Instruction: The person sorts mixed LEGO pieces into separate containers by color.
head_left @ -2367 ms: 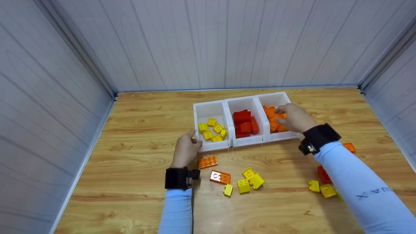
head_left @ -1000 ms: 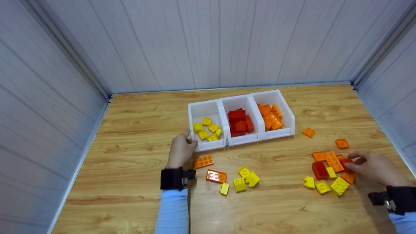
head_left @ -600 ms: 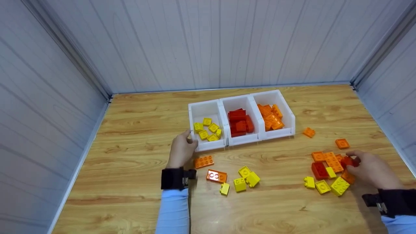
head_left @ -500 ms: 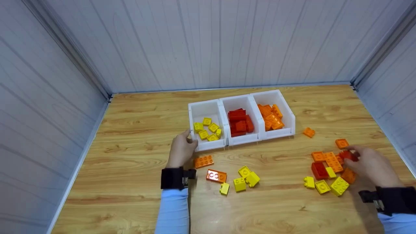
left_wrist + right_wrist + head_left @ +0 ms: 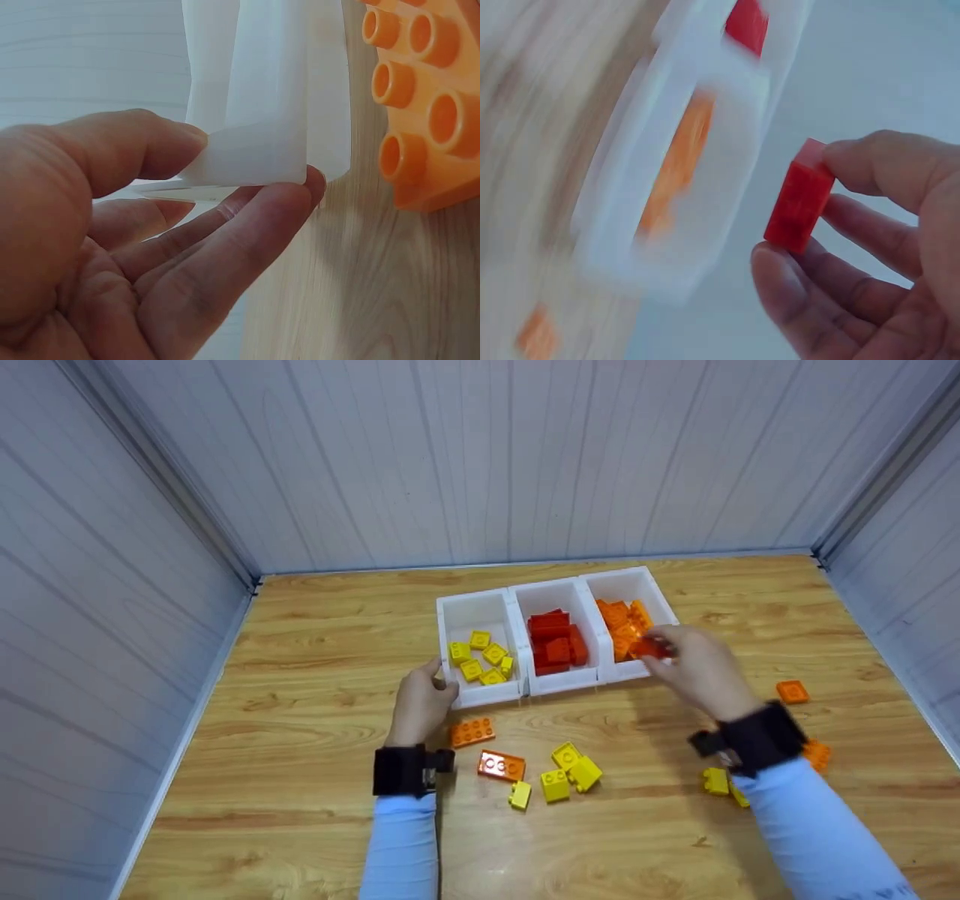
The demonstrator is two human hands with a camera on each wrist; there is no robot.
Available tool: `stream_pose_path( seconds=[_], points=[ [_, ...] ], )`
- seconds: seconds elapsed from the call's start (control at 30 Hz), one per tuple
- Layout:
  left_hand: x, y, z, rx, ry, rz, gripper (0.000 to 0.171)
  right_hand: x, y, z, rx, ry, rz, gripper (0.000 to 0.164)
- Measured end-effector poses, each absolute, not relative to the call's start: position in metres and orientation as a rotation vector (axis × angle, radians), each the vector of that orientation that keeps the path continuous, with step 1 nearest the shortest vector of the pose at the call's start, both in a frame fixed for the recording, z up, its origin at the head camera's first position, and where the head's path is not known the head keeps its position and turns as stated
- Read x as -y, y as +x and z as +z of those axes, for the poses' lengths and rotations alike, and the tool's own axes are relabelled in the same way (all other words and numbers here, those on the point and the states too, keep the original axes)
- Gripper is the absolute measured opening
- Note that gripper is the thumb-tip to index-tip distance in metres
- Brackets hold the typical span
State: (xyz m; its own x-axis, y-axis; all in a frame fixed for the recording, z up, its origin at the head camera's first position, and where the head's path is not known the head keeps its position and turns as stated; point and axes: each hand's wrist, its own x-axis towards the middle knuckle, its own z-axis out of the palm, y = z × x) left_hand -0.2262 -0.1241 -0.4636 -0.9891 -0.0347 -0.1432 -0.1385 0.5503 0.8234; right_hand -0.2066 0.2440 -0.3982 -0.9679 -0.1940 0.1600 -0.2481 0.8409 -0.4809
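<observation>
Three joined white bins point(image 5: 487, 699) stand on the wooden table, holding yellow, red and orange toy bricks from left to right. My left hand point(image 5: 421, 706) grips the front left corner of the yellow bin; in the left wrist view, thumb and fingers point(image 5: 247, 247) lie on both sides of its white wall point(image 5: 262, 142). My right hand point(image 5: 701, 671) pinches a red brick point(image 5: 801, 196) between thumb and fingertips. It is held over the front of the right bin with the orange bricks point(image 5: 619, 619). The red bricks point(image 5: 553, 643) lie in the middle bin.
In front of the bins lie two orange bricks point(image 5: 501, 765) and several yellow bricks point(image 5: 583, 774). At right, one orange brick point(image 5: 792, 691) shows beside the right arm, and the forearm hides most of the pile there. Panel walls point(image 5: 465, 465) enclose the table.
My right hand has picked the red brick from the right-hand pile and carried it left and up to the orange bin. My left hand has stayed at the bin corner.
</observation>
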Motion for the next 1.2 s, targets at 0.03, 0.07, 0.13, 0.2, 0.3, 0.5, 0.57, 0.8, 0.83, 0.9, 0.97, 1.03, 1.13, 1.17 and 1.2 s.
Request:
stream_pose_path(
  seconds=[0.03, 0.07, 0.13, 0.2, 0.3, 0.5, 0.57, 0.8, 0.83, 0.9, 0.97, 1.03, 1.13, 1.17, 1.2],
  points=[
    [0.124, -0.226, -0.464, -2.668, -0.144, 1.437, 0.058, -0.232, -0.213, -0.399, 2.923, 0.375, 0.804, 0.031],
    [0.124, -0.226, -0.464, -2.667, -0.137, 1.441, 0.058, -0.221, -0.219, -0.401, 2.931, 0.395, 0.82, 0.031],
    [0.124, -0.226, -0.465, -2.672, -0.12, 1.446, 0.058, -0.2, -0.23, -0.404, 2.951, 0.414, 0.837, 0.034],
    [0.123, -0.226, -0.466, -2.671, -0.11, 1.45, 0.058, -0.183, -0.241, -0.408, 2.973, 0.409, 0.86, 0.036],
    [0.121, -0.225, -0.465, -2.674, -0.099, 1.445, 0.058, -0.162, -0.253, -0.413, 3.003, 0.377, 0.888, 0.037],
    [0.119, -0.224, -0.463, -2.678, -0.098, 1.43, 0.059, -0.139, -0.265, -0.424, 2.999, 0.37, 0.883, 0.033],
    [0.119, -0.224, -0.464, -2.678, -0.098, 1.427, 0.059, -0.135, -0.266, -0.427, 2.998, 0.364, 0.889, 0.033],
    [0.119, -0.225, -0.464, -2.68, -0.119, 1.418, 0.059, -0.139, -0.259, -0.423, 2.995, 0.34, 0.954, 0.032],
    [0.119, -0.225, -0.463, -2.681, -0.119, 1.417, 0.059, -0.142, -0.257, -0.421, 2.99, 0.336, 0.966, 0.031],
    [0.12, -0.225, -0.463, -2.68, -0.126, 1.419, 0.059, -0.151, -0.252, -0.416, 2.972, 0.335, 0.986, 0.028],
    [0.12, -0.225, -0.463, -2.672, -0.134, 1.423, 0.059, -0.162, -0.245, -0.412, 2.963, 0.328, 0.993, 0.027],
    [0.12, -0.226, -0.462, -2.659, -0.15, 1.429, 0.059, -0.175, -0.238, -0.408, 2.962, 0.314, 0.972, 0.026],
    [0.121, -0.226, -0.463, -2.647, -0.175, 1.421, 0.059, -0.196, -0.227, -0.406, 2.971, 0.301, 0.918, 0.027],
    [0.122, -0.226, -0.463, -2.646, -0.183, 1.416, 0.059, -0.204, -0.223, -0.406, 2.982, 0.291, 0.909, 0.027],
    [0.123, -0.226, -0.463, -2.648, -0.188, 1.412, 0.058, -0.212, -0.218, -0.406, 2.989, 0.283, 0.9, 0.027]
  ],
)
